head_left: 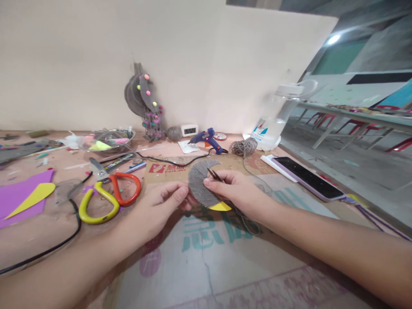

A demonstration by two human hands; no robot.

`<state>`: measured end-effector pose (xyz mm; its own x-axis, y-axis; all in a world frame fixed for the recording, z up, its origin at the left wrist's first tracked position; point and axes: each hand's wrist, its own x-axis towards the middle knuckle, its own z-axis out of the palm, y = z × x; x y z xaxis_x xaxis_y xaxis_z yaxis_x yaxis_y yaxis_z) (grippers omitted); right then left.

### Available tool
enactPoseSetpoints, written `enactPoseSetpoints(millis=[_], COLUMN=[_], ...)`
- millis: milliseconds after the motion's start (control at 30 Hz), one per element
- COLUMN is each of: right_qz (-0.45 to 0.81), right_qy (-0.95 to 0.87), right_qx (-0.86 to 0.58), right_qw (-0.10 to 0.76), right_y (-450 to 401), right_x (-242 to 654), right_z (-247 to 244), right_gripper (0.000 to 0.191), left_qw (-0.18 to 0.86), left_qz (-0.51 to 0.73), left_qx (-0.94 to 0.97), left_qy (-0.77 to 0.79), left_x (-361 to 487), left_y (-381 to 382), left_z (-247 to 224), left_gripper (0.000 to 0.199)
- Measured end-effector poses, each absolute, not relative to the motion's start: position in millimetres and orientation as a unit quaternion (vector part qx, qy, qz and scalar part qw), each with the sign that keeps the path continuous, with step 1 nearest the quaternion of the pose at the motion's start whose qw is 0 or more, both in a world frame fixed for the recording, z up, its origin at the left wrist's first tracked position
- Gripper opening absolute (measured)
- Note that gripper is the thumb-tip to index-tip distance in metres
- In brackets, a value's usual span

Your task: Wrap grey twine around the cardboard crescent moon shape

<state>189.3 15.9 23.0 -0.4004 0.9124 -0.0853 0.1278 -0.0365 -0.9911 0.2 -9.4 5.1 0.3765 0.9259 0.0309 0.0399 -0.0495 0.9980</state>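
Note:
A crescent wrapped in grey yarn [201,183], with a bit of yellow [220,206] showing at its lower end, is between my hands above the cardboard. My left hand [170,195] is at its left edge, thumb and fingers pinched together; what they hold is too small to make out. Closed round dark pointed scissors or tweezers [214,174] is my right hand [230,191], which also lies against the crescent's right side. Loose yarn hangs beneath my right hand. A grey yarn ball [243,146] sits behind, its strand running toward the right hand.
Large scissors [104,184], purple sheet [27,193] and a bowl of scraps [111,143] lie left. Behind are a blue glue gun [208,138] with a black cord, a small clock [189,130] and a hanging ornament [144,101]. Bottle [273,116] and phone [307,178] are right.

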Motion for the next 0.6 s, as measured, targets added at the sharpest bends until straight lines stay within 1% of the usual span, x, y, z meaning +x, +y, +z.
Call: enactPoseSetpoints(millis=[133, 300, 400, 600], right_qz=[0.555, 0.537, 0.527, 0.498], right_qy=[-0.629, -0.655, -0.663, -0.684], right_qx=[-0.441, -0.437, -0.435, -0.441], right_qw=[0.319, 0.304, 0.305, 0.299], right_y=[16.3, 16.3, 16.6, 15.8], right_x=[189.3, 189.5, 190.0, 190.7], right_z=[23.1, 22.9, 20.7, 19.5], right_gripper=[0.030, 0.027, 0.025, 0.026], left_qw=[0.562, 0.551, 0.553, 0.525], left_qz=[0.403, 0.396, 0.384, 0.347], left_qx=[0.587, 0.587, 0.599, 0.639], left_qy=[0.422, 0.441, 0.434, 0.441], left_x=[-0.2, 0.7, 1.1, 0.2], left_y=[-10.4, -11.7, -10.8, -7.2], left_z=[6.1, 8.8, 10.3, 10.4], left_gripper=[0.026, 0.025, 0.022, 0.019])
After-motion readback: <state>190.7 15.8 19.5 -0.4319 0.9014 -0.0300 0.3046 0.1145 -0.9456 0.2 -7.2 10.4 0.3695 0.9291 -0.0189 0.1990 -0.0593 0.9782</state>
